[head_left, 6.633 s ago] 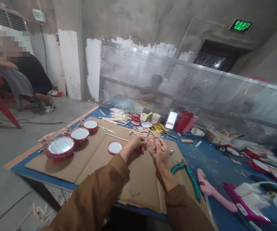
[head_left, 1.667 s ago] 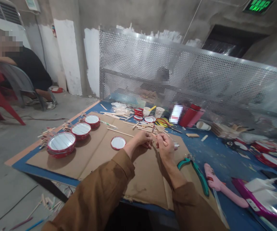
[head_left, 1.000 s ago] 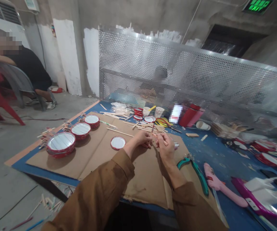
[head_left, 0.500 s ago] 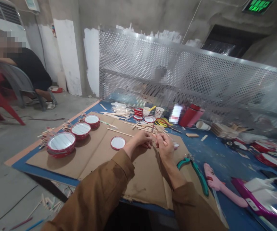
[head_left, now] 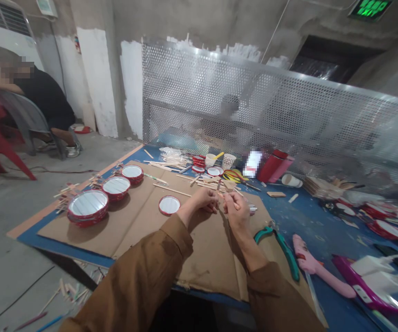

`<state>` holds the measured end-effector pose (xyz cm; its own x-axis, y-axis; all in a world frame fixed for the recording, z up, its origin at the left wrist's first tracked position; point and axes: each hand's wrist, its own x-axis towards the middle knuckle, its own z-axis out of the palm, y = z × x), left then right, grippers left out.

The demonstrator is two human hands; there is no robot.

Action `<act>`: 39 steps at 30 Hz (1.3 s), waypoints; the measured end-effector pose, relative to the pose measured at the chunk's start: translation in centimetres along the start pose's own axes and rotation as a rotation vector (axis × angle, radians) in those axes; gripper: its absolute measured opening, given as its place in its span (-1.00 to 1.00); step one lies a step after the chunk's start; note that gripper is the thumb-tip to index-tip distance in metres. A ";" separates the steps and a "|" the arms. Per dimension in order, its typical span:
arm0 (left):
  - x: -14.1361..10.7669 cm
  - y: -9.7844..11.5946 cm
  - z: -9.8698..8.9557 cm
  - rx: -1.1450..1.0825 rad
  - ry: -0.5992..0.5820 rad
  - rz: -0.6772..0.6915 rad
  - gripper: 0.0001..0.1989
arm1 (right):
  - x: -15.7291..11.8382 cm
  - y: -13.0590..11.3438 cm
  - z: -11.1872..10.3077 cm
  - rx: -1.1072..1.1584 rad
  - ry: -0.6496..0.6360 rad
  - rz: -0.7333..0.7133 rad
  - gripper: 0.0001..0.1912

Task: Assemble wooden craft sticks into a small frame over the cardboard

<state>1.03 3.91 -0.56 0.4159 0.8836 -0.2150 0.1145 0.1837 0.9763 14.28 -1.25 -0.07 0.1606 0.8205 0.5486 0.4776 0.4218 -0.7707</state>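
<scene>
- The right hand is closed to a tight pinch, with thumb and fingertips gripping a thin wooden stick.
- The left hand is curled, its fingers close to the stick's near end. Whether it has hold of anything is hidden.
- Both hands are raised over a cardboard sheet, which lies on a blue table.
- A single red-rimmed disc with a white face lies on the cardboard, just left of the hands. A long wooden stick lies beyond it.
- Farther left are three red-rimmed round pieces in a row: a large one, a middle one and a small one.
- Green-handled pliers lie just right of the cardboard, beside a pink glue gun.
- A loose heap of wooden sticks lies ahead of the hands.
- The work looks partway along: the three pieces seem set aside, while the lone disc, the loose sticks and the red-rimmed pieces at the far right seem still unworked.
- A metal mesh screen stands behind the table.
</scene>
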 end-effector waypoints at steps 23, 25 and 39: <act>-0.3 0.5 0.1 0.025 0.012 -0.015 -0.79 | 0.0 0.4 -0.1 -0.060 0.023 0.020 -0.60; -0.4 0.5 0.0 0.023 0.011 -0.014 -0.81 | 0.0 0.3 -0.1 -0.043 0.051 0.040 -0.62; 0.0 0.1 -0.1 0.005 -0.013 0.011 -0.83 | 0.0 0.6 0.3 0.008 -0.038 0.011 -0.56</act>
<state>0.95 3.95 -0.46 0.4293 0.8798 -0.2042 0.1139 0.1715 0.9786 14.27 -0.87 -0.64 0.1323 0.8391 0.5276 0.4689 0.4160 -0.7792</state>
